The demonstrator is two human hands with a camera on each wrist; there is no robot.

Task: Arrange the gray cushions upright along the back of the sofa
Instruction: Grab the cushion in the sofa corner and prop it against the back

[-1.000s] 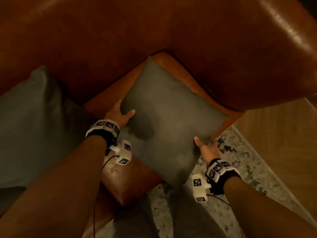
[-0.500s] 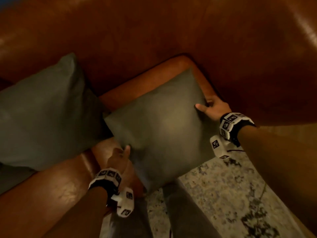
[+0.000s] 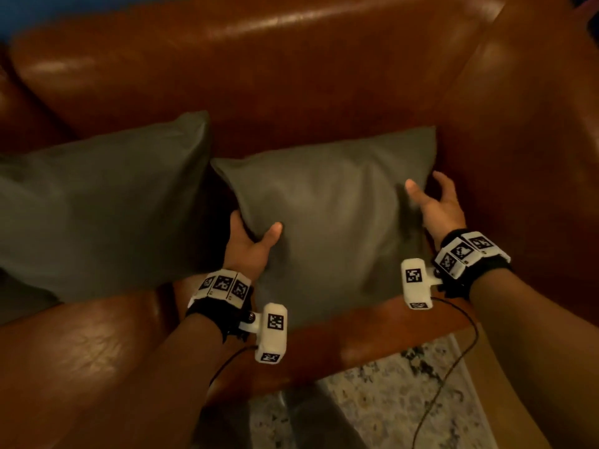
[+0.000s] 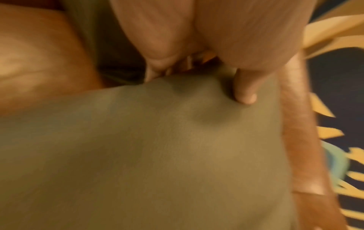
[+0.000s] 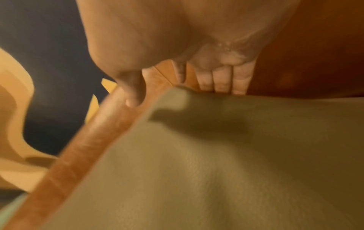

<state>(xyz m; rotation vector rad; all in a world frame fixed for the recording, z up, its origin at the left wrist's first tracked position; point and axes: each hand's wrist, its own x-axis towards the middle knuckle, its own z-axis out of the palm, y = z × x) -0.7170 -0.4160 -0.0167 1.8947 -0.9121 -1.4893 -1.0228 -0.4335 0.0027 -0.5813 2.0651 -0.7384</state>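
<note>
Two gray cushions stand on a brown leather sofa. The left cushion [image 3: 107, 202] leans on the sofa back [image 3: 291, 76]. The right cushion [image 3: 330, 215] stands upright in the corner, between the back and the right armrest [image 3: 534, 157]. My left hand [image 3: 249, 241] grips its lower left edge, and the thumb [image 4: 246, 95] dents the gray front [image 4: 157, 155] while the fingers lie behind. My right hand [image 3: 434, 202] is at its right edge. Its fingers [image 5: 220, 82] reach behind the cushion [image 5: 236, 155], and its thumb [image 5: 133, 96] is lifted off the front.
The seat's front edge [image 3: 324, 348] runs just below the cushions. A patterned rug [image 3: 389, 400] and tan floor [image 3: 505, 384] lie in front of the sofa. A thin black cable [image 3: 453, 367] hangs from my right wrist.
The right cushion went from lying cornerwise on the seat to standing upright in the corner. My left hand slid to its lower left edge. My right hand moved to its right edge and its thumb lifted.
</note>
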